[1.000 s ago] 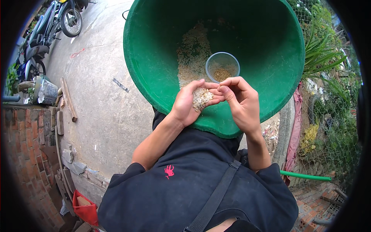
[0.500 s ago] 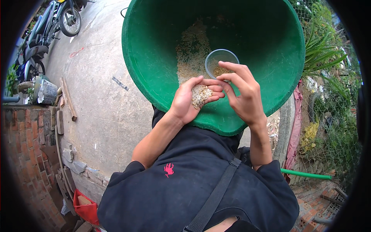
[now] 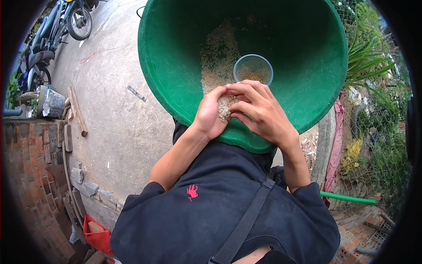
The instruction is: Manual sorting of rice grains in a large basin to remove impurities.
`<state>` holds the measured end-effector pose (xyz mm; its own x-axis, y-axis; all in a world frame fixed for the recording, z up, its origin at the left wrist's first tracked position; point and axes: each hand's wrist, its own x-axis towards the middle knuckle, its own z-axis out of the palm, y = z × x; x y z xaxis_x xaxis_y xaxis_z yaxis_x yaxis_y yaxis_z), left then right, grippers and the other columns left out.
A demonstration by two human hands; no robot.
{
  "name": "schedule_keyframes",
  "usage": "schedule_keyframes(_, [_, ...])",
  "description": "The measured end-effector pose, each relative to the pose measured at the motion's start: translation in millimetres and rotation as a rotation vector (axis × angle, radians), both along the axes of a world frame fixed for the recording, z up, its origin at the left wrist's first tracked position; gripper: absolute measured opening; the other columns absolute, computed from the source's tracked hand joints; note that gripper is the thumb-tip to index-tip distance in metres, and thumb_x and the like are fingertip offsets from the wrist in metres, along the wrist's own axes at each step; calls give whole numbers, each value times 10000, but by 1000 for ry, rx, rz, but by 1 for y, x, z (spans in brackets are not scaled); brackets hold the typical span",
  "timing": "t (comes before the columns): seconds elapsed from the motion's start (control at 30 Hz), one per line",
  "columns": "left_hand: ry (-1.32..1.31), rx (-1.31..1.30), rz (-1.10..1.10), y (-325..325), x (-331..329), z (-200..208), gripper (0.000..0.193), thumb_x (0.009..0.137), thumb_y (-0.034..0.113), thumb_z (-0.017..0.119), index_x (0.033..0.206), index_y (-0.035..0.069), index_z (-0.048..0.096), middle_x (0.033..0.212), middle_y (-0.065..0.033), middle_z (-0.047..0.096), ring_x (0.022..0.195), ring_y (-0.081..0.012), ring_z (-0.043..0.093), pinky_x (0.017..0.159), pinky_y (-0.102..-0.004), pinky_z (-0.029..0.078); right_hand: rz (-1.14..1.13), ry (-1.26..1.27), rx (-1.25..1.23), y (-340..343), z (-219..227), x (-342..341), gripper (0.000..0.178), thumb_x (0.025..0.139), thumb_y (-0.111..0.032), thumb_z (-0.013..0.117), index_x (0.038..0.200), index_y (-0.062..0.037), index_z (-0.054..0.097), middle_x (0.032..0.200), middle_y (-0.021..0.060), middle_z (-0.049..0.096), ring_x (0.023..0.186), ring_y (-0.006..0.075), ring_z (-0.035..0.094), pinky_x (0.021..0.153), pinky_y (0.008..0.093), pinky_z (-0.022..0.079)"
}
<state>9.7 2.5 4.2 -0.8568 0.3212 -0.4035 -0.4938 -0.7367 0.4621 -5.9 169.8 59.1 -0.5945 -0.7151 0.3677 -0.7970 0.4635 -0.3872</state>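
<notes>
The left hand [image 3: 208, 115] is palm up and cupped, holding a handful of pale grain [image 3: 224, 107] in its hollow. The right hand [image 3: 266, 112] is palm down over it, fingers bent and held narrow, tips directed into the grain. The view of these fingertips is poor; I cannot tell whether they pinch any grain. The 2 hands meet at the left fingers, which the right hand partly covers.

Both hands are above the near side of a large green plastic tub [image 3: 303, 79], its near rim at the person's lap. Inside, a strip of loose pale husks and grain [image 3: 218, 61] runs along the tub wall beyond the left hand. To its right stands 1 clear plastic cup [image 3: 240, 66] with golden-brown grain [image 3: 252, 76] at the bottom; the right hand overlaps its near edge in this view.

The person wears a dark shirt [image 3: 171, 224] with a red print on the chest and a black strap [image 3: 244, 220] running diagonally. On the left, motorcycles [image 3: 80, 24] stand on the concrete floor [image 3: 118, 83], with a length of timber [image 3: 78, 112] and a brick wall [image 3: 33, 163] nearer. On the right are a pink cloth [image 3: 335, 145], a green hose [image 3: 347, 197] and a wire-mesh fence [image 3: 387, 145] with plants.
</notes>
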Motion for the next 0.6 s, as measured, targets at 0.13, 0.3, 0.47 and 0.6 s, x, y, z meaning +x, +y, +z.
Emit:
schedule_keyframes(0.13, [43, -5, -5, -1, 1, -1, 322, 1053, 271, 375, 1174, 103, 622, 1065, 5, 628, 930, -115, 584, 711, -276, 455, -1, 24, 4, -2, -1, 0, 175, 760, -120, 769, 909, -73, 689, 1297, 72, 604, 1217, 303, 546, 990, 427, 450])
schedule_keyframes(0.3, [67, -17, -6, -1, 1, -3, 316, 1053, 266, 374, 1174, 110, 621, 1062, 15, 624, 921, -103, 576, 695, -269, 438, 2, 46, 17, -3, -2, 1, 151, 774, -117, 754, 893, -68, 676, 1293, 72, 602, 1217, 301, 548, 992, 427, 452])
schedule_keyframes(0.47, [40, -35, 23, -1, 0, -1, 330, 1045, 262, 383, 1149, 61, 624, 1038, -36, 640, 925, -129, 603, 738, -295, 487, -12, 84, 52, -4, -7, 2, 129, 802, -89, 702, 904, -43, 638, 1294, 87, 587, 1233, 296, 532, 1001, 421, 441])
schedule_keyframes(0.6, [120, 75, -10, -4, -4, -20, 331, 1046, 271, 390, 1145, 67, 630, 1042, -33, 644, 922, -123, 600, 741, -295, 485, -23, 56, 26, -5, -5, 2, 139, 803, -43, 708, 914, -37, 626, 1311, 87, 585, 1225, 308, 530, 990, 416, 438])
